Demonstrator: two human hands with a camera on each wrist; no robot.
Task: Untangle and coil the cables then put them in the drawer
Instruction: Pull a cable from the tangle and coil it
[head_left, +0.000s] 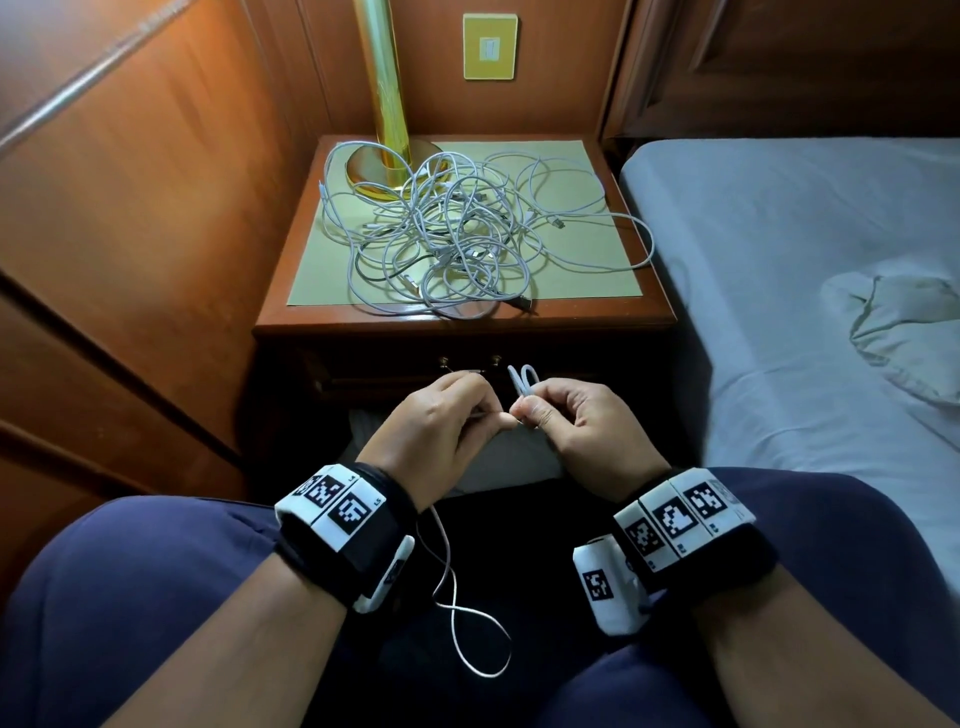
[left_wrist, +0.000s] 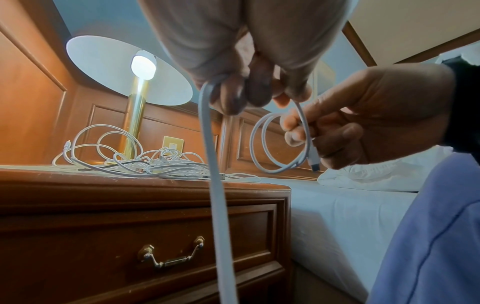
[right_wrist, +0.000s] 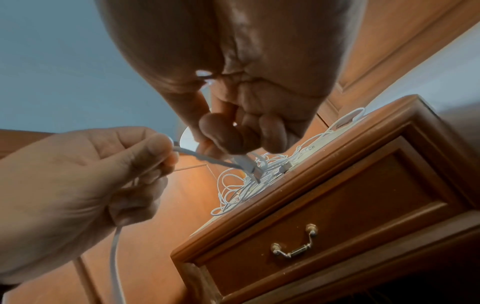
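A tangle of white cables (head_left: 441, 234) lies on the nightstand (head_left: 613, 304), partly round the lamp base. In front of the closed drawer (left_wrist: 103, 236) I hold one separate white cable (left_wrist: 215, 185) between both hands. My right hand (head_left: 527, 415) pinches a small coil (left_wrist: 259, 144) of two loops, with the plug (right_wrist: 249, 164) sticking out below the fingers. My left hand (head_left: 491, 415) pinches the same cable just beside it. The loose tail (head_left: 467, 623) hangs past my left wrist onto my lap.
A brass lamp (head_left: 387, 104) stands at the nightstand's back left. The drawer has a brass handle (left_wrist: 171, 255). A bed with a white sheet (head_left: 805, 260) lies on the right, wooden panelling (head_left: 130, 208) on the left. My knees (head_left: 156, 597) are below the hands.
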